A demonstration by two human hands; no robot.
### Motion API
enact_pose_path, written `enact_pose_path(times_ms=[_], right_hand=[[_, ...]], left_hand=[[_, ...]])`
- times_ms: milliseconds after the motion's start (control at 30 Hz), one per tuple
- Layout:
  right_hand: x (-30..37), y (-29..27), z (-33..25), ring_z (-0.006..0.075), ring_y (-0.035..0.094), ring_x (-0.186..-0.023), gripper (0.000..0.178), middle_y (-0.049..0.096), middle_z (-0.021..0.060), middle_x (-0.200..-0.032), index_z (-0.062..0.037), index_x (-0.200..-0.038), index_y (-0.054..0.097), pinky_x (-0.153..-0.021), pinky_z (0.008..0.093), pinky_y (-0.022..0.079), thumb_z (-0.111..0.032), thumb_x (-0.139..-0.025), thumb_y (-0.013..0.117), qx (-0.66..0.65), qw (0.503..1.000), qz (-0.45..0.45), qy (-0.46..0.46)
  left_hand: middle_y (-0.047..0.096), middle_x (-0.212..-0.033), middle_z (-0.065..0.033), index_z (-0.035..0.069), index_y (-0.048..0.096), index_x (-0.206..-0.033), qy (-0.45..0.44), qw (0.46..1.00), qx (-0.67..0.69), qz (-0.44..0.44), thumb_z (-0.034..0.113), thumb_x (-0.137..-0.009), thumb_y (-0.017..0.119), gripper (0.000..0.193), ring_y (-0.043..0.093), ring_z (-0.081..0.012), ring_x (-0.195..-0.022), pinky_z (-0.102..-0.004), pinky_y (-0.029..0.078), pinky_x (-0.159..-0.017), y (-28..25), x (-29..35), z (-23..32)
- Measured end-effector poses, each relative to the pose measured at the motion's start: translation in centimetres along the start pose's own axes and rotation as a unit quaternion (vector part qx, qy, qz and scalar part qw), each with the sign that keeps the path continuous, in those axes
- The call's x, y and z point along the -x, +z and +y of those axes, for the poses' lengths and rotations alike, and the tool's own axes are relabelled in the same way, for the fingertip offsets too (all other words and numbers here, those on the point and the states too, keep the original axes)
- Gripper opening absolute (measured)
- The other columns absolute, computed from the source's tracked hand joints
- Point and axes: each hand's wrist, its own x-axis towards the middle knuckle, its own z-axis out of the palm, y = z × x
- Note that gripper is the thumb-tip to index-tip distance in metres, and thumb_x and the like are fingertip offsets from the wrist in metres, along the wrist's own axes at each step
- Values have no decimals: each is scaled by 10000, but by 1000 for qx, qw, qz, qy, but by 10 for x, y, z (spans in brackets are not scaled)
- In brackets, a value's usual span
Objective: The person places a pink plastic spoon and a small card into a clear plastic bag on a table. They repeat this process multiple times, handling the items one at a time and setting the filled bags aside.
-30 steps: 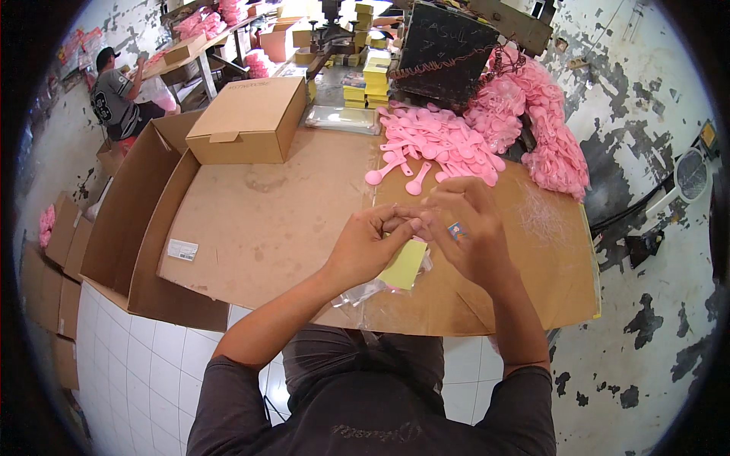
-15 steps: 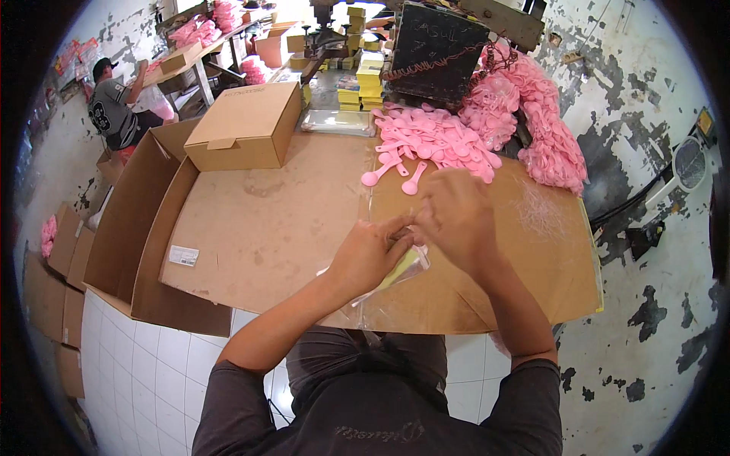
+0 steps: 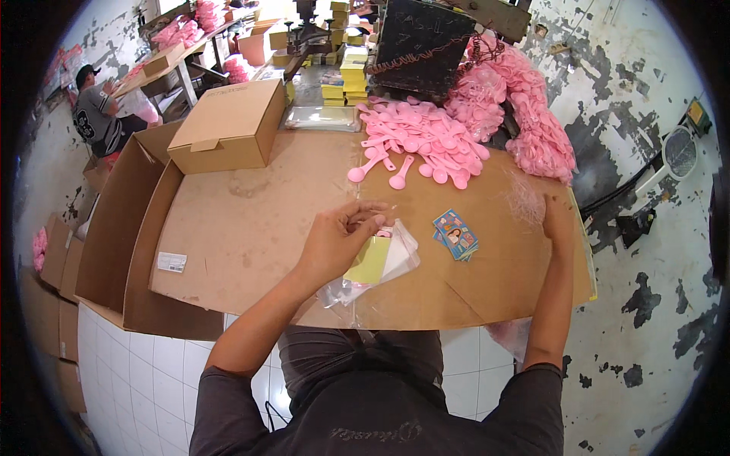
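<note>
My left hand (image 3: 334, 239) is closed, thumb against fingers, at the upper end of a clear plastic bag with a yellow-green card (image 3: 366, 263) in it. A bit of pink shows at the bag's top, by my thumb. More clear bags (image 3: 401, 254) lie under and beside it on the cardboard. My right hand (image 3: 559, 216) is off at the right side of the table, next to a tangle of thin clear strips (image 3: 526, 204); its fingers are not clear enough to read. Between the hands sits a small stack of blue printed cards (image 3: 456, 234).
Pink measuring spoons (image 3: 422, 137) are heaped at the back, beside bagged pink spoons (image 3: 536, 129). A closed carton (image 3: 224, 125) stands far left, by an open box (image 3: 125, 235). A black box (image 3: 418, 49) and yellow stacks (image 3: 353, 72) are behind. Another person (image 3: 103, 114) sits far left.
My right hand has moved away from my left hand to the table's right side, uncovering the blue cards. The left hand stays at the bag. The view has shifted slightly.
</note>
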Motion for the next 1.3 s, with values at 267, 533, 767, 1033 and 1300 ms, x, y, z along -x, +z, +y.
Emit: enact_pose_path(times_ms=[267,533,767,1033,1300], right_hand=[[6,-70,-77,277,625,-1128,340,665,130,-1217,-49,-1271,689,-1015,393,477,-80,-939,623,-414,909,32,34],[43,-159,-246,126,663,-976,401,701,65,-1108,4,-1359,588,-875,300,535,-122,-992,690,-739,607,-194,-220],[26,-144,-261,84,661,-955,249,707,41,-1070,25,-1228,642,-836,255,535,-74,-1001,675,-802,511,-282,-129],[27,-118,-271,124,684,-1006,157,738,55,-1065,19,-1126,700,-935,288,539,-66,-993,692,-787,529,-306,-81],[31,-102,-277,102,678,-950,159,731,47,-1034,37,-1132,707,-863,264,554,-46,-1001,672,-806,507,-293,-84]], left_hand=[[765,-1054,-107,-47,691,-1197,-9,1000,26,7,128,-1036,653,241,739,-149,-956,-286,584,-885,5,-6,-1],[723,-1193,-114,-35,704,-1158,13,1000,11,-14,146,-1038,654,223,703,-167,-1091,-314,575,-925,16,-19,-2],[729,-1150,-94,-32,701,-1202,-30,997,53,-55,150,-1019,684,259,696,-133,-1010,-312,591,-891,-19,-16,-2],[766,-960,-87,-18,716,-1189,-50,998,-36,-18,132,-998,719,243,704,-80,-818,-237,586,-738,-28,-16,-31],[763,-1004,-71,-31,731,-1178,46,998,-27,17,25,-984,691,205,689,-78,-894,-242,590,-778,-29,-14,-56]])
